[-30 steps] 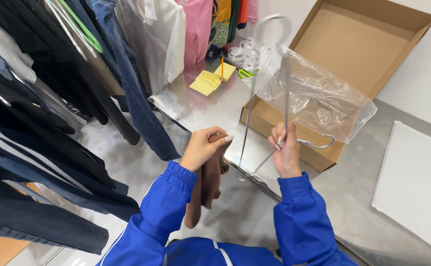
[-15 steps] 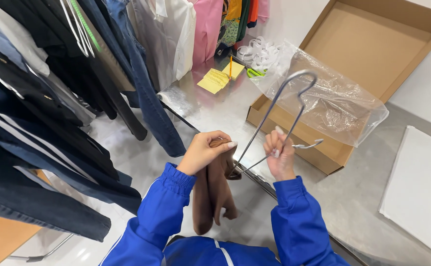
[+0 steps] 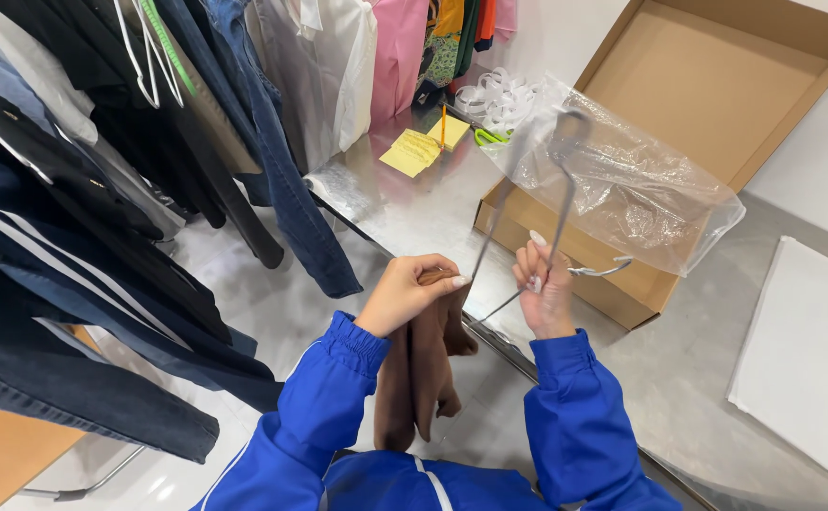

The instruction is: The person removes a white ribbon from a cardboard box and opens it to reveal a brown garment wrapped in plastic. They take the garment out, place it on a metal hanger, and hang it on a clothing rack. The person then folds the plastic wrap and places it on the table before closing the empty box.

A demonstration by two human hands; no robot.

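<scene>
The right hand (image 3: 546, 289) is pinching a grey metal hanger (image 3: 556, 203) near its lower bar, its grip closed narrow around the wire. From that grip the hanger's long axis is running up and away from the person, leaning slightly outward, with the hook at the far top end lying against the clear plastic bag (image 3: 641, 194). A short end of the wire is sticking out sideways just beyond the grip, towards the cardboard box (image 3: 717, 85).

The left hand (image 3: 409, 293) is sitting just beside the right, level with it and nearly touching the hanger's slanting arm. Its grip is closed around the top of a brown garment (image 3: 423, 378), which is hanging straight down from the fist, below both hands and close to the person's blue sleeves (image 3: 329, 397). So the cloth is lying down and inward from the right grip, the hanger up and outward; the left hand is the nearer one to the cloth, the right to the wire.

Under the hands the steel worktop (image 3: 414, 203) is carrying yellow notes (image 3: 414, 151), the open box and a white sheet (image 3: 802, 360). A rack of dark hanging clothes (image 3: 102, 189) is crowding the far left side.
</scene>
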